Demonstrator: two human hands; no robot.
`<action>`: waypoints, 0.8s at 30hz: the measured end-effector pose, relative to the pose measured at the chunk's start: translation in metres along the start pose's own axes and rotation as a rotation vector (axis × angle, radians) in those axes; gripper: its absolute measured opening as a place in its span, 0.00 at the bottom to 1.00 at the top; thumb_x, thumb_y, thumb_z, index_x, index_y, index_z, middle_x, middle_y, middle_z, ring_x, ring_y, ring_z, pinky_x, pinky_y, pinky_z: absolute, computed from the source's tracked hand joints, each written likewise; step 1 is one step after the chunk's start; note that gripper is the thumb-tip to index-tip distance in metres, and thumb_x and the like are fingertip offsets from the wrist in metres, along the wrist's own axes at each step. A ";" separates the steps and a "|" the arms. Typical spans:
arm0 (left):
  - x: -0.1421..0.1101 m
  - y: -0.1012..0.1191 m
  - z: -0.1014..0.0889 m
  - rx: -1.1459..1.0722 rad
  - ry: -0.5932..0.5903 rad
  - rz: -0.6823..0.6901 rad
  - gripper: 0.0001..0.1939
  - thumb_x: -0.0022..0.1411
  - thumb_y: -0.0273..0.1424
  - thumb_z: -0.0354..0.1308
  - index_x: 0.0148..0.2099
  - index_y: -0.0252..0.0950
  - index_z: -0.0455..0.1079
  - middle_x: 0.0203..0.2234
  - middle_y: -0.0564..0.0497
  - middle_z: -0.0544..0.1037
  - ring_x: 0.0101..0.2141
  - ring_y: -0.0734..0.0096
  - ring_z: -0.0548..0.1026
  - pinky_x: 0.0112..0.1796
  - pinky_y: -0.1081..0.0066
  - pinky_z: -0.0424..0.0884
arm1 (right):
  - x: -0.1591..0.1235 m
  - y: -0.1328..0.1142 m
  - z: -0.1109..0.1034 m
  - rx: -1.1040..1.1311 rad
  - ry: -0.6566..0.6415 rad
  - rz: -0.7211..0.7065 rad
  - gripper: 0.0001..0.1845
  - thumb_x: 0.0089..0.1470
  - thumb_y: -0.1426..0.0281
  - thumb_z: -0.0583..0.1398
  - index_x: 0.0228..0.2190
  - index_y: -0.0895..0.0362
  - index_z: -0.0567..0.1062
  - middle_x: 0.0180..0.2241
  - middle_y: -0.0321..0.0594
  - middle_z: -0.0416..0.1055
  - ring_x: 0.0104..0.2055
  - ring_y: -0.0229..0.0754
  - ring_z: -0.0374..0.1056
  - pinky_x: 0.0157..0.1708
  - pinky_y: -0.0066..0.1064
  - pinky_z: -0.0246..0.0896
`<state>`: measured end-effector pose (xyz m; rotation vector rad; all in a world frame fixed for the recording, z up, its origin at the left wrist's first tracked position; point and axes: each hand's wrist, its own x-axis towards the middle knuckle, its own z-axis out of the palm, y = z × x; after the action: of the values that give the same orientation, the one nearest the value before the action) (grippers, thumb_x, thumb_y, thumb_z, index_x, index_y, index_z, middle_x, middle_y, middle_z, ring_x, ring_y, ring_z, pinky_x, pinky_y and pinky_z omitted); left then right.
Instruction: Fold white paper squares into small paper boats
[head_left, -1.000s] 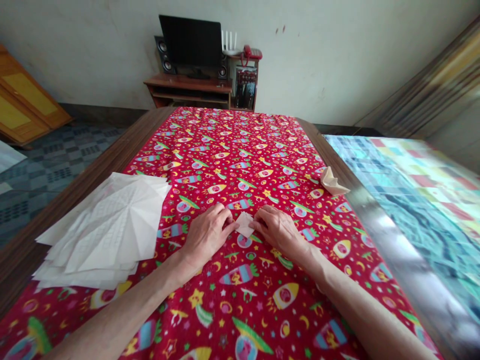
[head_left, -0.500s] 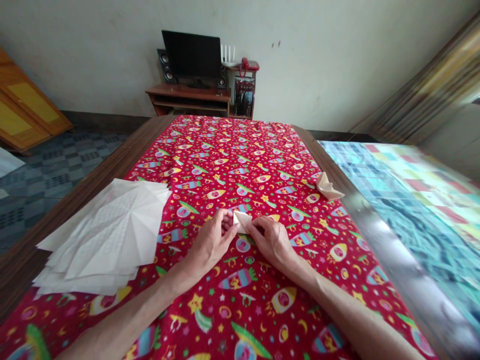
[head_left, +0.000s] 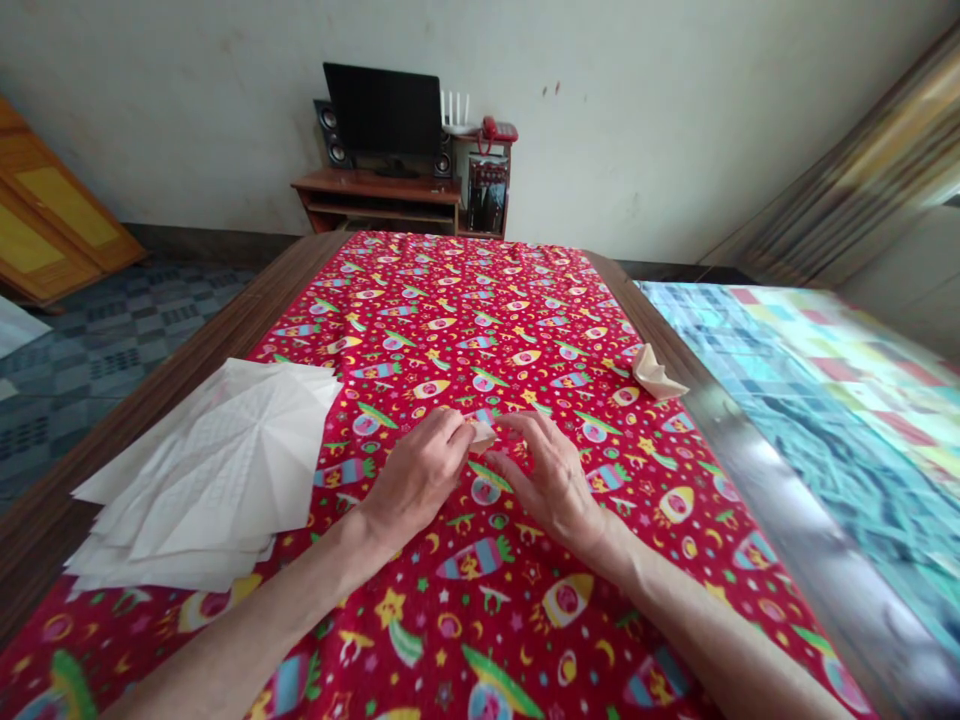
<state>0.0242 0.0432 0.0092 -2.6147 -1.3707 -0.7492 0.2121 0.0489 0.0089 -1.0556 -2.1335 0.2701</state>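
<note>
A small folded piece of white paper pokes out to the right of my left hand, whose thumb and fingers are pinched around it. Part of the paper is hidden by those fingers. Just right of it is my right hand, thumb and fingers spread apart and curved toward the paper, with nothing visible between them. Off to the left lies a pile of creased white paper sheets. A folded paper shape with pointed tips sits near the right side of the cloth.
A red patterned cloth covers the wooden table. Beyond it, a monitor and speakers stand on a small desk, beside a red telephone. A bed with a patterned cover is on the right.
The small paper was held between both hands and has been turned; now only my left hand grips it. My right hand has let go and its fingers have opened.
</note>
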 end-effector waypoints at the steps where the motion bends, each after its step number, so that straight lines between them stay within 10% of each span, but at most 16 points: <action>1: 0.000 0.003 0.000 0.012 -0.033 0.017 0.05 0.66 0.25 0.49 0.40 0.35 0.66 0.34 0.48 0.70 0.38 0.64 0.70 0.40 0.65 0.70 | 0.001 0.001 -0.001 -0.036 -0.034 -0.046 0.13 0.61 0.68 0.55 0.47 0.56 0.67 0.44 0.46 0.70 0.45 0.44 0.65 0.44 0.34 0.61; 24: 0.005 -0.014 0.022 -0.409 0.042 -0.119 0.06 0.64 0.29 0.56 0.42 0.39 0.73 0.36 0.52 0.75 0.36 0.72 0.74 0.39 0.73 0.71 | -0.002 0.023 -0.003 0.083 -0.092 0.084 0.11 0.60 0.70 0.56 0.40 0.54 0.77 0.35 0.41 0.76 0.34 0.38 0.72 0.35 0.27 0.65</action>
<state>0.0236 0.0622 -0.0091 -2.8046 -1.5087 -1.2100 0.2294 0.0616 -0.0008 -1.1047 -2.1425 0.4518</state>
